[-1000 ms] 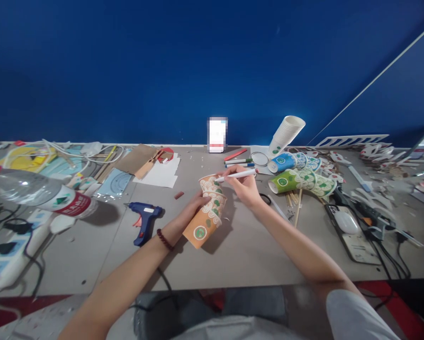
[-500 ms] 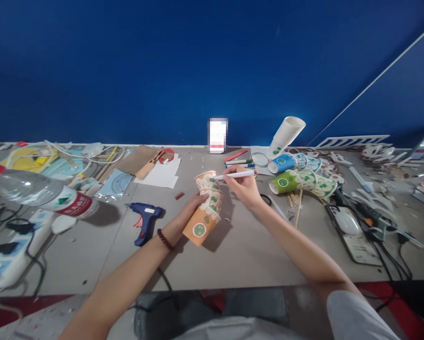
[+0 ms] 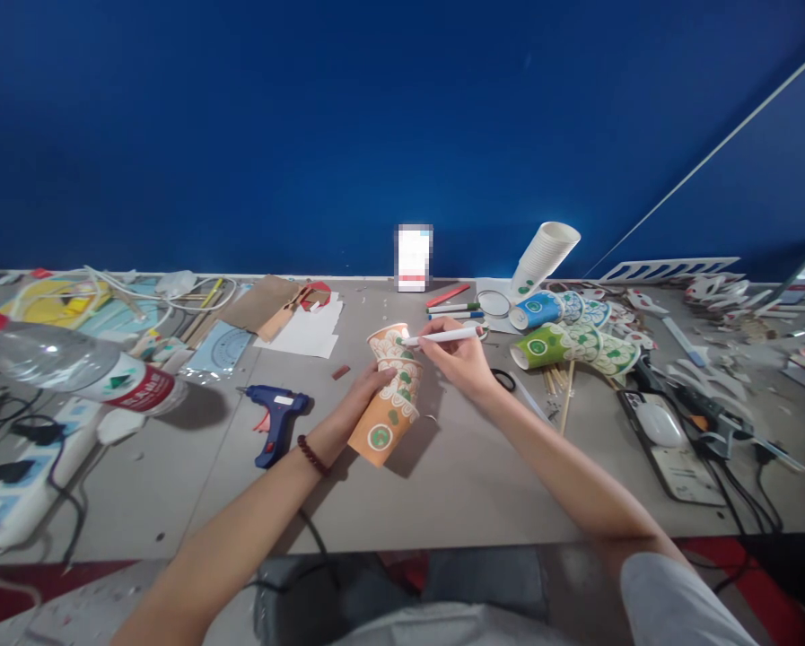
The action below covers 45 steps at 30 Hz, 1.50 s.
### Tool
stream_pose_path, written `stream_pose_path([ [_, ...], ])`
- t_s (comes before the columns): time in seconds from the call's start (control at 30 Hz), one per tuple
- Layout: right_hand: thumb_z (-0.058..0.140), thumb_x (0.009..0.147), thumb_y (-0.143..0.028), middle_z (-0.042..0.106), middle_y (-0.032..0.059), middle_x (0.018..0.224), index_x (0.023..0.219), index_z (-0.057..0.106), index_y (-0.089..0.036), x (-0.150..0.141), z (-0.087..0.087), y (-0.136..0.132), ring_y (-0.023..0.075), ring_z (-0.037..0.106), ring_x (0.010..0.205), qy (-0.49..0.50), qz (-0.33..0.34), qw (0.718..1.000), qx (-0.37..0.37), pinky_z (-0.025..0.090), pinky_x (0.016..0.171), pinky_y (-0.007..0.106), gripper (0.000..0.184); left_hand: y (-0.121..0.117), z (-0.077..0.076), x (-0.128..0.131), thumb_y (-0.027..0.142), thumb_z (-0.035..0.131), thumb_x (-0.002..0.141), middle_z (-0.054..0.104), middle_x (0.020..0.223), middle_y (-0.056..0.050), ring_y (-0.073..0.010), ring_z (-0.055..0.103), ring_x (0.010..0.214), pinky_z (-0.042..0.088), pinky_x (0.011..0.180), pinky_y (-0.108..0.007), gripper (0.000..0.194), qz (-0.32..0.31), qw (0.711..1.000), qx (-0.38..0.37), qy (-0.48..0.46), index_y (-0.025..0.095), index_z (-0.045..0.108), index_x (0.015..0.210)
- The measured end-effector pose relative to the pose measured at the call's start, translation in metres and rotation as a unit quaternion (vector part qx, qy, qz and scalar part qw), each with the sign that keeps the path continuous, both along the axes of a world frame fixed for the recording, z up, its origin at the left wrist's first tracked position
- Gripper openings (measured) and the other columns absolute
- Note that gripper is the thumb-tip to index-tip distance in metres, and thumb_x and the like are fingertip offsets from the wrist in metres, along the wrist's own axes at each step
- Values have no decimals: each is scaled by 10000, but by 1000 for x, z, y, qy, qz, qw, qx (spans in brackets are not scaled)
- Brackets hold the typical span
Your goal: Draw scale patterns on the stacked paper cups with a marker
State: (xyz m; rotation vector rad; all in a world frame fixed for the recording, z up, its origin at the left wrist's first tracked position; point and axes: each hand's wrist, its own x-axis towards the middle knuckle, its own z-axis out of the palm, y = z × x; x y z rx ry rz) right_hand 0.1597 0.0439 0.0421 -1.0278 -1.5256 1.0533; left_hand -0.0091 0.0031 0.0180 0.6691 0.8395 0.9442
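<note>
Wrapped round a bent row of nested orange paper cups is my left hand, its thumb on the patterned side. The row tilts, with the open rim of the top cup pointing up and away from me. My right hand pinches a white marker pen, whose tip is at the top cup's side near the rim. Right of that hand lie a green row of joined paper cups and a blue one. A blue hot glue gun rests left of my left wrist.
A plastic bottle lies above a power strip on the left. A lit phone stands against the blue wall. Stacked white cups lean at the back. Another phone, cables and scraps crowd the right side.
The top of the orange cup row has shifted slightly left. My right hand, with the marker, has moved a little left and down along the top cup.
</note>
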Motion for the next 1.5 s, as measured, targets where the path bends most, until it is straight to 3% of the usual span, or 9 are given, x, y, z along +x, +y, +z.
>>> stream_pose_path([
  [0.47,587,731,-241,648,3,693,764,596,-186,0,-1,1,166,650,696,1,-12,1000,2,481,573,252,65,-1,-4,-1,335,691,713,691,948,-92,-215,657,770,481,717,-328,432,5,1000,-2,-12,149,583,1088],
  [0.7,568,712,-193,621,-16,673,697,582,-200,1,-4,1,124,586,569,6,-9,1000,-5,447,550,251,21,0,-3,-1,352,697,703,692,997,-122,-233,664,793,491,713,-335,473,-8,1000,4,-21,134,597,1111],
  [1.5,589,786,-281,594,-10,694,807,596,-200,1,-8,2,153,607,682,0,-24,1000,12,507,593,263,84,-3,5,1,349,705,694,692,991,-121,-222,658,765,496,681,-318,463,0,1000,-13,-9,131,597,1087],
])
